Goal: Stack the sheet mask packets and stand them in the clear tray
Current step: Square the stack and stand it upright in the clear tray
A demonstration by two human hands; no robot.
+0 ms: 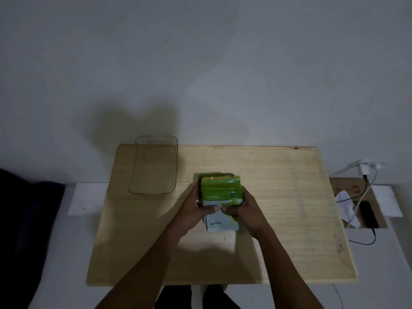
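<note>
A stack of green-and-white foil sheet mask packets sits at the centre of the frame, held over the pale wooden tabletop. The left hand clasps the stack's left edge, thumb laid across the front packet, and the right hand clasps the right edge the same way, so both hands are closed around the stack. The packets are roughly aligned, green tops pointing toward the top of the frame. The clear plastic rectangular tray stands empty in the upper left of the table, apart from the packets. At the right edge, white and black cables trail over a cardboard box
</note>
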